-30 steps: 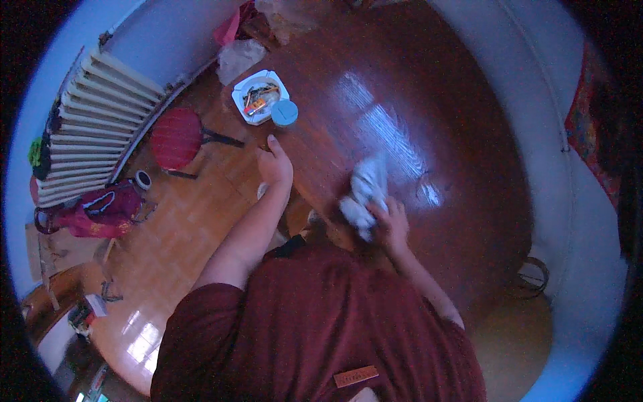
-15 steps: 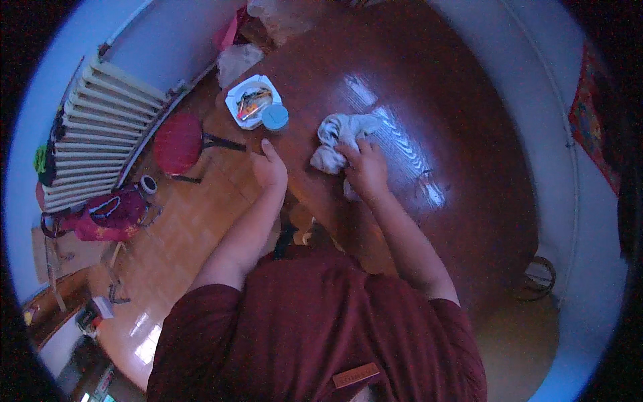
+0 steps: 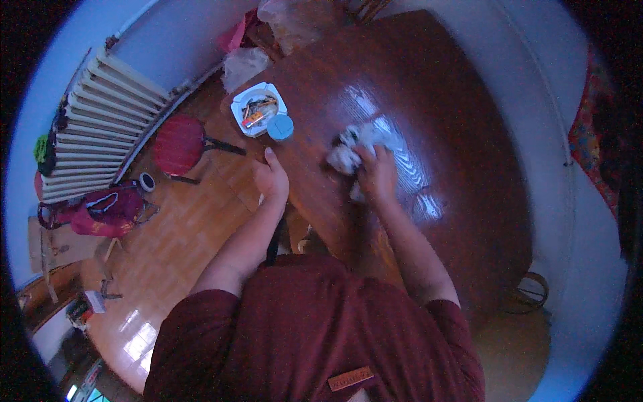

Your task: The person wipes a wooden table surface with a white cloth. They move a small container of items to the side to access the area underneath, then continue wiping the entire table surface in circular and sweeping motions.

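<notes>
A crumpled white cloth with dark markings [image 3: 344, 159] lies bunched on the dark brown wooden table [image 3: 462, 221]. My right hand [image 3: 379, 175] is closed on the cloth's near right side, pressing it against the tabletop; part of the cloth is blurred. At the table's left edge, my left hand [image 3: 271, 177] holds nothing visible, its thumb pointing up and away from the partly hidden fingers. Just beyond the left hand stand a round light-blue lid or tin [image 3: 280, 127] and a white angular ashtray [image 3: 278, 96] with cigarette butts and an orange-red item in it.
Left of the table stands a red round-seated stool [image 3: 179, 144], with a white radiator [image 3: 104, 134] along the wall behind it. Clear plastic bags [image 3: 244, 65] sit by the table's far left corner. A purple bag [image 3: 104, 213] rests at the left.
The cloth has slid slightly to the right and nearer under my right hand. My left hand stays by the table's edge, and the whole view has shifted a little.
</notes>
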### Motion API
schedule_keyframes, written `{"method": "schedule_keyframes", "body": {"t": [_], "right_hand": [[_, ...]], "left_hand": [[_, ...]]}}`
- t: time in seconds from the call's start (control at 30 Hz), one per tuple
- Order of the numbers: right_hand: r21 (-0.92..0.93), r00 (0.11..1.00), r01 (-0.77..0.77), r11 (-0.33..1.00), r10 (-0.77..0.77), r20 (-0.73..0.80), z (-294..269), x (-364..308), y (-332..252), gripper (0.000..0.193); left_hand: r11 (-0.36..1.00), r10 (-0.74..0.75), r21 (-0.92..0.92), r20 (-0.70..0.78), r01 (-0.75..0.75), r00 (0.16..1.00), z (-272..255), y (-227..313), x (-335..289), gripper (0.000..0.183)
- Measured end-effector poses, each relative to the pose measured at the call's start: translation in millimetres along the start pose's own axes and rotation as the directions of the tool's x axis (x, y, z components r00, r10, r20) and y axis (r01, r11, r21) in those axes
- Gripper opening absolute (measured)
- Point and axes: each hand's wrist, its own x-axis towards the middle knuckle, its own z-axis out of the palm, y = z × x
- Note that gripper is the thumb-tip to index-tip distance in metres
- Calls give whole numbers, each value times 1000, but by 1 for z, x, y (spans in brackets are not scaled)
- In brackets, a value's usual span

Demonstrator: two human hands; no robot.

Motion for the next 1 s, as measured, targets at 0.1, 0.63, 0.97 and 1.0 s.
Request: {"method": "schedule_keyframes", "body": {"t": [0.1, 0.63, 0.97, 1.0], "right_hand": [[80, 998, 34, 996, -38, 47, 0, 29, -14, 46], [-68, 1000, 25, 997, -26, -10, -13, -56, 45, 60], [132, 999, 34, 991, -32, -14, 8, -122, 78, 50], [139, 1000, 4, 990, 0, -27, -5, -152, 80, 52]], "left_hand": [[997, 64, -49, -49, -66, 997, -7, 12, -1, 55], [998, 4, 59, -79, 1, 997, -1, 6, -4, 65], [996, -36, 84, -26, 38, 999, 3, -1, 7, 70], [996, -36, 81, -14, 37, 999, 3, -6, 7, 72]]}}
